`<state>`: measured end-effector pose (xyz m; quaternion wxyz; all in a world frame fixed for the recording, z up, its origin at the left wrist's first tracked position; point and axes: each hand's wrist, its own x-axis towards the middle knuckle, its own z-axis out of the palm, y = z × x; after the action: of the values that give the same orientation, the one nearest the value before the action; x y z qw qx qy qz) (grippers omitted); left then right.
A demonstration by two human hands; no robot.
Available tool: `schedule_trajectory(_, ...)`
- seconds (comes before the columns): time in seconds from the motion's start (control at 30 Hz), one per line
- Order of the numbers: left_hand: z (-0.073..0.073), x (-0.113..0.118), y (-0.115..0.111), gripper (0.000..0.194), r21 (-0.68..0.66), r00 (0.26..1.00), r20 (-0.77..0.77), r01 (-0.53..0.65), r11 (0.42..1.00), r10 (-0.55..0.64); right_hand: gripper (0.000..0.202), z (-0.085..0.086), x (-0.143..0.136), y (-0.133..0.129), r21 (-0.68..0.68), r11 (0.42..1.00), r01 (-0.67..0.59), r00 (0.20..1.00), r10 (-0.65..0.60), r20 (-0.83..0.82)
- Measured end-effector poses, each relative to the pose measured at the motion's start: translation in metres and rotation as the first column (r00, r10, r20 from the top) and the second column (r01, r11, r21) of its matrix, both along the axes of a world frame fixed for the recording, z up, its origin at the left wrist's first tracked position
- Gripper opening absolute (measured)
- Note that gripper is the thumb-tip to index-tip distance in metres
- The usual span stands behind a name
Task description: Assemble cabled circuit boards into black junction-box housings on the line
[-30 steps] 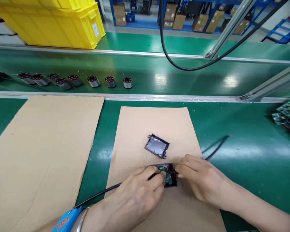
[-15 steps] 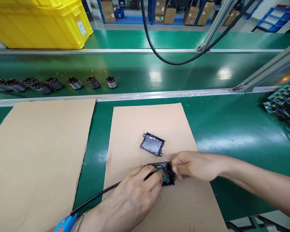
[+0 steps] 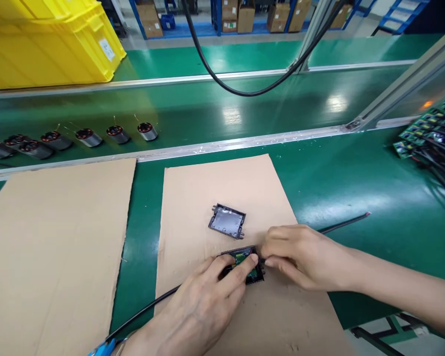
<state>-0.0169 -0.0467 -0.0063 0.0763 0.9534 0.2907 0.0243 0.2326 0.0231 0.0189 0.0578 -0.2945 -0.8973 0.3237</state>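
A small black plastic case [image 3: 255, 280] holding a green circuit board [image 3: 240, 257] lies on a cardboard sheet [image 3: 193, 190]. My left hand [image 3: 207, 306] grips the case from the left, its index finger pressed inside near the right end. At that right end, my right hand [image 3: 304, 254] is closed on a black cable [image 3: 344, 222], whose reddish tip sticks out beyond the hand. Another black cable [image 3: 148, 307] runs from the left hand towards a blue object [image 3: 106, 348] by the wrist. Just behind the case rests a separate black half-shell [image 3: 228, 221], hollow side up.
A second cardboard sheet [image 3: 66, 247] covers the left of the green bench. Several motor stators [image 3: 147, 131] stand behind a metal rail [image 3: 222, 147]. Circuit boards with cables [image 3: 426, 131] are piled at right. A yellow crate [image 3: 52, 49] sits back left; a black cable [image 3: 241, 92] hangs overhead.
A cable end now shows to the right of my right hand. My left index finger has stretched further towards the case's right end. The whole view has shifted and tilted slightly.
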Motion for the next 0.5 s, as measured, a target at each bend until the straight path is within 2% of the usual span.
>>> schedule_trajectory(0.1,-0.003,0.002,-0.001,0.046,0.024,1.0,0.012,-0.008,1.0,0.008,0.033,-0.013,0.007,-0.008,0.324,0.941,-0.094,0.995,0.094,0.017)
schedule_trajectory(0.17,-0.006,0.004,-0.001,0.042,0.018,1.0,0.013,-0.009,1.0,0.009,0.034,-0.02,0.007,-0.011,0.417,0.899,-0.136,0.991,0.124,0.056)
schedule_trajectory(0.37,-0.002,0.011,0.0,0.031,-0.065,0.999,-0.024,-0.025,0.998,0.023,0.026,-0.024,-0.004,-0.015,0.486,0.859,-0.159,0.986,0.116,0.118)
schedule_trajectory(0.5,0.001,0.007,0.002,0.033,-0.096,0.998,0.04,-0.043,0.994,0.047,0.023,-0.021,-0.005,-0.015,0.424,0.896,-0.13,0.989,0.085,0.124)
